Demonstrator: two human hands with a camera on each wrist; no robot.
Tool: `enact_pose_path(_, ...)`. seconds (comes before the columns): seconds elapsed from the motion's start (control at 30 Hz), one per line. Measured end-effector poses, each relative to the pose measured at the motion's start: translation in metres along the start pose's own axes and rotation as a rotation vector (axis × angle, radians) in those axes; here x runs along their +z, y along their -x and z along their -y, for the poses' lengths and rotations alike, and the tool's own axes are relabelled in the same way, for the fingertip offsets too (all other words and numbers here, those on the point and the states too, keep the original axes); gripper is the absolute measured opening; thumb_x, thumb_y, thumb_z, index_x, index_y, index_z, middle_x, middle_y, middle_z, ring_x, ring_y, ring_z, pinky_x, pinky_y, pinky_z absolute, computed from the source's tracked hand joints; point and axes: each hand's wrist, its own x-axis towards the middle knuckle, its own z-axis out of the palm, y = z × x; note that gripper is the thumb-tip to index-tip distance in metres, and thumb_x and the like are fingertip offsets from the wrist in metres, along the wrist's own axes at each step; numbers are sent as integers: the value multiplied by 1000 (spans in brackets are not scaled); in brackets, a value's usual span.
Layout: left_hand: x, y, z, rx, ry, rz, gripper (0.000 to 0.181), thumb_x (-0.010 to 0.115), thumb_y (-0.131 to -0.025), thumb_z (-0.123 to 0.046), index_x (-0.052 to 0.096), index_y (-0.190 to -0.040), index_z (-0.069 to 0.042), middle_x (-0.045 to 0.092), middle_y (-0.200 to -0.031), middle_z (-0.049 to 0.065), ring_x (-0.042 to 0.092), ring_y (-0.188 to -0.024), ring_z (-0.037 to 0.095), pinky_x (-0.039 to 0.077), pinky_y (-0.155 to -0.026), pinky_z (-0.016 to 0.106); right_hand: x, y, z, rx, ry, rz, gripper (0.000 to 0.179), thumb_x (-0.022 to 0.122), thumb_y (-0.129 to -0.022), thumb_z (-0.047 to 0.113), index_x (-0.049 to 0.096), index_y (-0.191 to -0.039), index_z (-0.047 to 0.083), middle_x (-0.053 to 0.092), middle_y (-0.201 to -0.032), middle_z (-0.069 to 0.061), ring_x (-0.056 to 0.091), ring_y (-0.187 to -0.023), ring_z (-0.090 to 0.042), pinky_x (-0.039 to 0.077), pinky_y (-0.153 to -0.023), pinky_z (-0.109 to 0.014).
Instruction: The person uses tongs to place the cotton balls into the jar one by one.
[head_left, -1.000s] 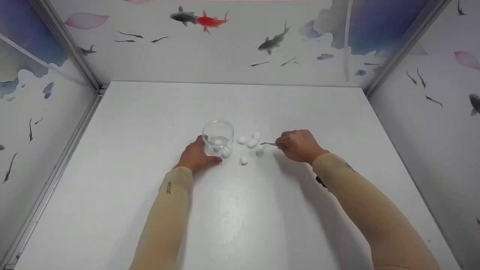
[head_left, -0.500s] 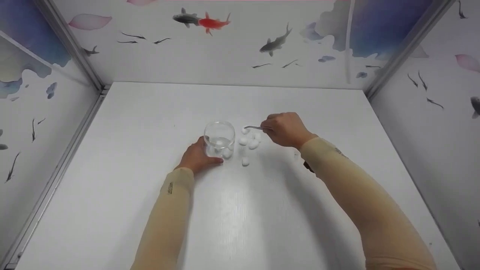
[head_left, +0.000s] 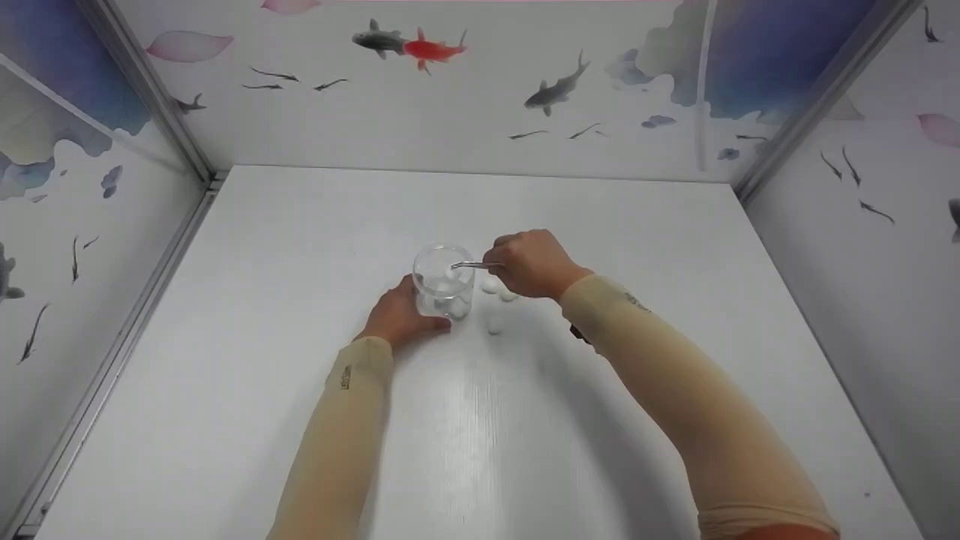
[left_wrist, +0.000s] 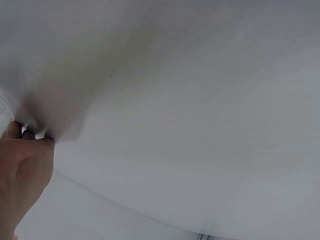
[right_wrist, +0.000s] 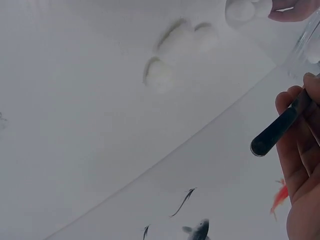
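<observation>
White walls (head_left: 465,120) printed with grey and red fish are enclosing a white bench (head_left: 465,465) that is filling most of the frame. Near the centre, a transparent cylindrical jar (head_left: 444,291) is standing upright, with small white round balls (head_left: 458,308) showing inside it. The left hand (head_left: 401,313) is gripping the jar from its left side, the thumb reaching across the front. Just right of the jar, the right hand (head_left: 534,262) is pinching a slim silver metal tool (head_left: 474,265), whose tip is pointing left over the jar's mouth; whether that tip is gripping a ball, I cannot tell. More white balls (head_left: 495,325) are lying on the bench right of the jar, partly below the right hand. Beige sleeves (head_left: 330,442) are covering both forearms.
</observation>
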Motion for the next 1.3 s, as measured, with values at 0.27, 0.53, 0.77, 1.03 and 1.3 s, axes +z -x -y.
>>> enact_pose_path(0.27, 0, 2, -1, -21, 5, 12, 121, 88, -65, -58, 25, -158, -12, 39, -155, 14, 32, -143, 35, 24, -119, 49, 5, 2, -1, -28, 1, 38, 13, 73, -90, 8, 79, -99, 13, 72, -86, 0, 68, -72, -15, 59, -64, -36)
enact_pose_path(0.53, 0, 2, -3, -30, -8, 9, 121, 88, -66, -57, 24, -158, -11, 39, -155, 15, 33, -143, 35, 25, -118, 49, -6, 18, -14, 18, -16, 17, 14, 74, -89, 8, 79, -102, 12, 72, -89, -1, 69, -76, -17, 59, -66, -37)
enact_pose_path(0.77, -1, 4, -3, -12, -17, 10, 118, 87, -69, -55, 24, -158, -10, 39, -155, 16, 33, -143, 36, 25, -119, 49, -12, 40, -33, 92, -3, 23, 15, 74, -89, 8, 79, -103, 10, 73, -91, -2, 70, -78, -18, 59, -68, -38)
enact_pose_path(1.03, 1, -1, 4, 2, -2, 10, 121, 88, -65, -58, 26, -157, -11, 41, -153, 16, 33, -142, 37, 25, -119, 49, -4, 64, -47, 138, 14, 45, 14, 75, -89, 10, 79, -102, 10, 73, -91, -2, 70, -80, -20, 59, -70, -40)
enact_pose_path(1.3, 2, -2, 5, 0, 0, 13, 122, 88, -65, -60, 26, -158, -11, 40, -154, 16, 32, -142, 37, 25, -119, 49, 5, 75, -54, 163, 12, 50, 13, 75, -88, 10, 79, -101, 11, 73, -91, -1, 70, -81, -19, 60, -71, -40)
